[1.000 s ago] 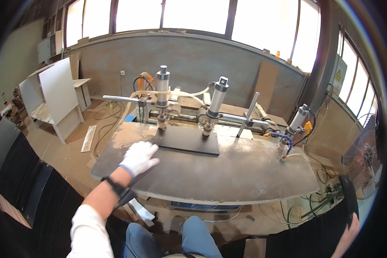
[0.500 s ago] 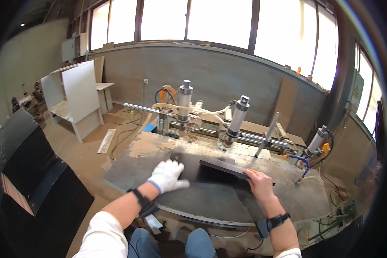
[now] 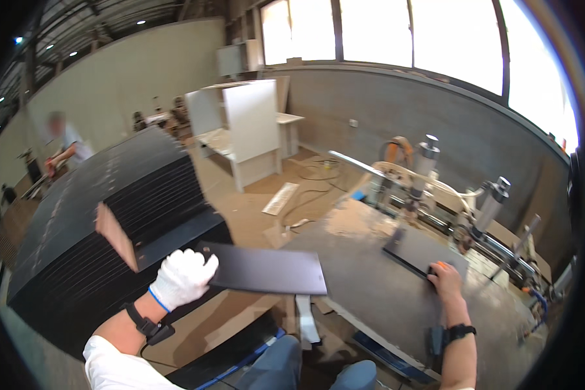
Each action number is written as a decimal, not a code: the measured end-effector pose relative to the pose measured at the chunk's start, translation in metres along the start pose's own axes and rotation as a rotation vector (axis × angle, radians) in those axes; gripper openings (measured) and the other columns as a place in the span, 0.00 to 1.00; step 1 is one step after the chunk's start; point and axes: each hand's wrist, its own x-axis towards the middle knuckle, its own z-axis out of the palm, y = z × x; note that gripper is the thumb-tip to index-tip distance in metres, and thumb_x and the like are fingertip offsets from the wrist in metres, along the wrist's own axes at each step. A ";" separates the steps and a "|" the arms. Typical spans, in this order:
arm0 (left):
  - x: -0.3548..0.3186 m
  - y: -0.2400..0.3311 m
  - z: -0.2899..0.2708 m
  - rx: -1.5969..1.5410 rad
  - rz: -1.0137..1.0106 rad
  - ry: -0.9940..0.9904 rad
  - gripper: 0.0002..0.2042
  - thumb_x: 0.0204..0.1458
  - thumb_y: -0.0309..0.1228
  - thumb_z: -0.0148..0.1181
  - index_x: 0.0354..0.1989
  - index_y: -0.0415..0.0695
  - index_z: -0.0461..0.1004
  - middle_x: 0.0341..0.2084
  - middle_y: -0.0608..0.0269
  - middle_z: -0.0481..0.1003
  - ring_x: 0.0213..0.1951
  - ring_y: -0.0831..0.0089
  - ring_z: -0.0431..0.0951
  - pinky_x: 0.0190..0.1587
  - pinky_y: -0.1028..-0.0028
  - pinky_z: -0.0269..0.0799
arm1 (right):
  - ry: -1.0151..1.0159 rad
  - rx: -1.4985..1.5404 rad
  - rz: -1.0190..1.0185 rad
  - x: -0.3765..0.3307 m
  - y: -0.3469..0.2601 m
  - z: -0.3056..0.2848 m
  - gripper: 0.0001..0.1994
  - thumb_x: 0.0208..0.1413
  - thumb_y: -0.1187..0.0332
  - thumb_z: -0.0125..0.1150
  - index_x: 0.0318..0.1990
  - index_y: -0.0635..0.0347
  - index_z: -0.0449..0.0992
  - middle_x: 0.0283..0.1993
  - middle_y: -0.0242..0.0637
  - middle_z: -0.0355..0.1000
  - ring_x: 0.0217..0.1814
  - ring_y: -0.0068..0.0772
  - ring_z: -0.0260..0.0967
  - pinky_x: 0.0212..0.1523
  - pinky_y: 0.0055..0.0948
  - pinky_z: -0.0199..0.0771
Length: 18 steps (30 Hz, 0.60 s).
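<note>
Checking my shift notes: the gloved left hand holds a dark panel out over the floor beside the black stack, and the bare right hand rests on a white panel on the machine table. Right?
Not quite. In the head view the panel under the bare right hand is dark, not white. The rest stands: the gloved left hand holds a dark panel beside the black stack, and the other lies on the machine table.

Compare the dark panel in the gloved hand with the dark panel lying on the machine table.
The held panel hangs in the air off the table's edge, gripped by the gloved left hand. The table panel lies flat on the machine table near the clamps, with the bare right hand on its near edge. Both are thin, dark, rectangular boards.
</note>
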 end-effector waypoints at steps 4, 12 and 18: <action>-0.042 -0.045 0.000 0.113 -0.277 -0.079 0.23 0.41 0.37 0.70 0.47 0.45 0.74 0.28 0.59 0.73 0.33 0.60 0.76 0.32 0.61 0.71 | -0.014 -0.032 0.029 -0.008 -0.016 -0.005 0.23 0.52 0.62 0.68 0.57 0.51 0.75 0.57 0.43 0.74 0.66 0.50 0.64 0.64 0.43 0.66; -0.076 -0.076 0.042 0.059 -0.739 -0.438 0.26 0.46 0.53 0.69 0.41 0.41 0.80 0.31 0.54 0.81 0.37 0.57 0.83 0.41 0.61 0.77 | 0.064 0.153 0.038 -0.035 -0.080 -0.095 0.29 0.53 0.67 0.66 0.64 0.56 0.69 0.70 0.49 0.61 0.75 0.53 0.52 0.73 0.44 0.52; -0.055 -0.110 0.037 0.060 -0.724 -0.787 0.27 0.42 0.59 0.66 0.37 0.48 0.86 0.35 0.56 0.84 0.41 0.61 0.85 0.42 0.62 0.79 | 0.480 0.118 0.248 -0.176 -0.067 -0.259 0.31 0.55 0.74 0.58 0.68 0.64 0.63 0.74 0.46 0.58 0.79 0.45 0.48 0.76 0.38 0.43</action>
